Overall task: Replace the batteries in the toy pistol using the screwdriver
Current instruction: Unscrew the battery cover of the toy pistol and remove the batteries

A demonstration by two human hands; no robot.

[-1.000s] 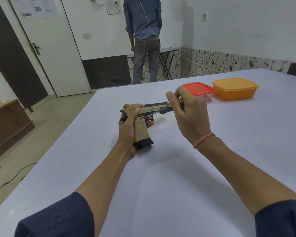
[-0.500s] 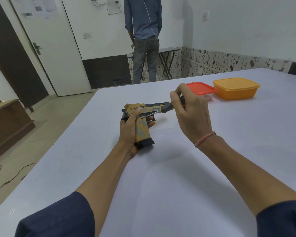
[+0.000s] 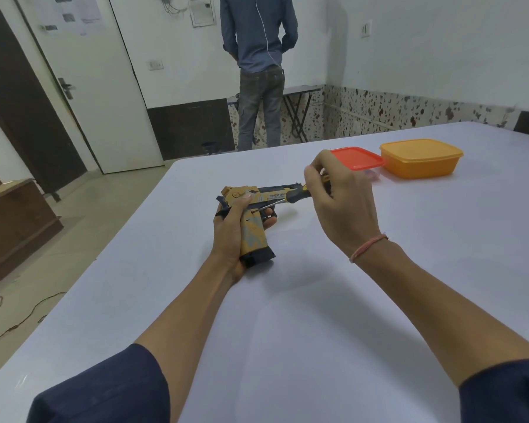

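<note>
The yellow and dark blue toy pistol [image 3: 252,230] stands grip-down on the white table [image 3: 318,315], barrel pointing right. My left hand [image 3: 231,233] is wrapped around its grip from the left, thumb on the slide. My right hand [image 3: 338,203] pinches the black and yellow handle of the screwdriver [image 3: 290,198] from above. The thin metal shaft slants down to the left, and its tip touches the pistol's side at the top of the grip. Most of the handle is hidden by my fingers.
An orange box [image 3: 422,158] and a red lid [image 3: 358,158] lie on the table behind my right hand. A person [image 3: 258,68] stands with their back to me beyond the far edge, near a folding table [image 3: 300,100]. A door [image 3: 83,83] is at the left.
My right hand has shifted slightly and its fingers have regripped the screwdriver handle. The pistol and my left hand have stayed in place.
</note>
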